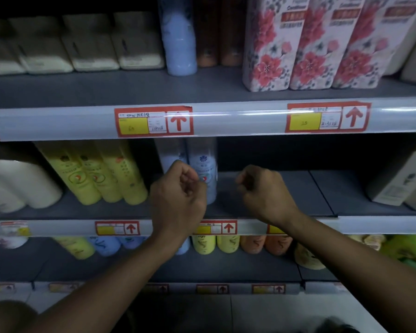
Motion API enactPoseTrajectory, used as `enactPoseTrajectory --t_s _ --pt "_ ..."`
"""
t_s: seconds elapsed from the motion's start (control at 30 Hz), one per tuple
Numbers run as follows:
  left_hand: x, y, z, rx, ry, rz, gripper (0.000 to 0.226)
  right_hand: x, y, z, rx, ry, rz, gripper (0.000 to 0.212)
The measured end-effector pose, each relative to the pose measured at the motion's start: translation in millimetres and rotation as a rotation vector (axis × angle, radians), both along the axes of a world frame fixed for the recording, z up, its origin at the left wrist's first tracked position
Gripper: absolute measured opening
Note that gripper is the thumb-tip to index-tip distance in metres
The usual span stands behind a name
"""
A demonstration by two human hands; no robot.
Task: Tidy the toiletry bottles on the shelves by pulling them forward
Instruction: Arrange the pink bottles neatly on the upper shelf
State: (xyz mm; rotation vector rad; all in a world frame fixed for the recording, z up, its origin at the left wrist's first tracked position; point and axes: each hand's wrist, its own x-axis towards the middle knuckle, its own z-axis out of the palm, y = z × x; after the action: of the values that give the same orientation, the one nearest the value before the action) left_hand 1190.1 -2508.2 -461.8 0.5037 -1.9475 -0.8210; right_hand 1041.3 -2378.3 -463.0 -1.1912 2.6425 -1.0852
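A dim shop shelving unit fills the view, with three grey shelves stacked one above the other, each fronted by a rail carrying red and yellow price tags.

The top shelf [130, 90] holds three tall flowered packs [322, 44] at the right, a pale blue bottle [178, 39] near the middle, and cream-coloured packs [89, 44] at the left.

The middle shelf [274, 195] holds white rolls [22, 183] at the far left, then three yellow bottles [99, 174] leaning together, then two pale blue bottles [203, 169] standing side by side near the centre. A beige box [399, 179] stands at the far right. Bare shelf lies between the blue bottles and the box.

The bottom shelf [202, 267] carries a row of yellow, blue and orange bottles [228, 243], seen mostly from above.

Two bare arms reach up from the bottom of the view to the middle shelf. The left hand [180, 188] is in front of the two pale blue bottles, covering their lower parts; its fingers [190, 175] are curled inward with the tips right against the right-hand bottle's label, though whether they grip it cannot be told. The right hand [262, 188] hangs over the bare shelf just right of those bottles, apart from them, fingers clenched into a loose fist holding nothing visible.
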Motion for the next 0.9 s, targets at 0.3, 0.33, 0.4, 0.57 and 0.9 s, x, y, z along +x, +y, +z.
enactPoseTrajectory --t_s 0.3,0.33,0.4,0.57,0.9 --pt "-6.8 39.0 26.5 -0.035 0.056 -0.059 0.007 6.6 31.6 14.2 -0.132 0.125 0.063 0.010" --pt "-4.8 41.9 29.4 -0.049 0.060 -0.075 0.008 10.4 34.6 17.6 -0.151 0.145 0.077 0.010" --pt "1.6 45.1 35.0 -0.094 0.070 -0.104 0.009 18.7 40.3 25.6 -0.195 0.192 0.105 0.010" --pt "17.5 42.5 64.5 -0.267 0.134 -0.097 0.013 44.0 49.7 55.6 -0.375 0.380 0.171 0.007" --pt "8.6 19.5 137.1 -0.342 0.304 0.080 0.009 41.8 31.5 126.7 -0.625 0.655 0.016 0.015"
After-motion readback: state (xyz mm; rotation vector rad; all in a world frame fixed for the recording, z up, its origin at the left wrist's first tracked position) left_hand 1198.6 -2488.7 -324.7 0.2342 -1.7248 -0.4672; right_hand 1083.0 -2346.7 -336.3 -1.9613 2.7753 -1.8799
